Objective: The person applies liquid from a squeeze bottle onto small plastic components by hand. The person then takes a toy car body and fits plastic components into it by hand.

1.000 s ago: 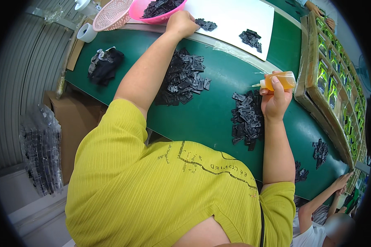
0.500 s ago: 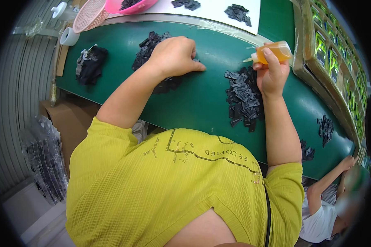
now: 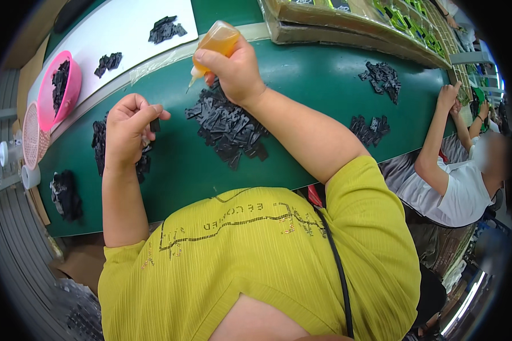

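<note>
While the right hand (image 3: 237, 69) clamps its fingers around an amber-filled squeeze bottle (image 3: 221, 37), upper centre, the left hand (image 3: 125, 128) pinches a black piece (image 3: 155, 125), centre-left: seemingly lining-up, calling next for a steady nozzle (image 3: 195, 74).

I can see the person's bare left hand (image 3: 128, 128) poised ahead of the chest, its thumb (image 3: 145, 117) angled inward against curled fingers in a pinch, the bare left forearm (image 3: 123, 196) nearly straight below. The bare right hand (image 3: 235, 73) grips farther forward, the bare right forearm (image 3: 304, 129) slanting inward from the elbow.
</note>
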Demonstrator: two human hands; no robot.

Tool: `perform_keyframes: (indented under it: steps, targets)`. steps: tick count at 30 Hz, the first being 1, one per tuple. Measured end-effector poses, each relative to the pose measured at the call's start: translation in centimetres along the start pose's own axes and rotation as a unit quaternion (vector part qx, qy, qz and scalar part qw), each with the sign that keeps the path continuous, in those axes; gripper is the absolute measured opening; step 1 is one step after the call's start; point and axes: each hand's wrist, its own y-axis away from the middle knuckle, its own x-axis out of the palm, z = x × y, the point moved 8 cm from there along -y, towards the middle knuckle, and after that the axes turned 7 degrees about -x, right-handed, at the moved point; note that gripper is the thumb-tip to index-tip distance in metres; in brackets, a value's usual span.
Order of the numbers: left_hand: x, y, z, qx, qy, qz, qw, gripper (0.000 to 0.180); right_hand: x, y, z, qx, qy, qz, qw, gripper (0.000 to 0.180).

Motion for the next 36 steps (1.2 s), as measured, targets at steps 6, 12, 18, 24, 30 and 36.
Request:
perform_keyframes:
  steps: [6,12,18,24,30,36]
  targets:
    - [0.7,-1.8,2.4,-0.044,0.117,-0.035,0.992,0.019,0.5,-0.3,-0.5,0.013,-0.023,-0.011,1.000,0.022]
    - [2.3,-2.5,3.1,-0.045,0.145,0.019,0.988,0.019,-0.3,-0.4,0.8,-0.040,0.011,-0.030,0.999,0.015]
    - [2.4,-2.3,2.8,-0.036,0.123,0.020,0.992,0.024,0.9,-0.2,0.7,-0.038,0.034,0.015,0.999,0.016]
    - [2.6,-2.3,2.9,-0.047,0.083,0.037,0.995,0.024,1.9,0.3,0.8,-0.048,0.077,0.052,0.995,0.017]
    - [2.6,-2.3,2.9,-0.048,0.072,0.041,0.995,0.024,2.2,0.4,0.8,-0.057,0.099,0.063,0.991,0.018]
    - [2.7,-2.3,2.8,-0.045,0.077,0.050,0.995,0.024,2.1,0.4,0.9,-0.067,0.097,0.061,0.991,0.018]
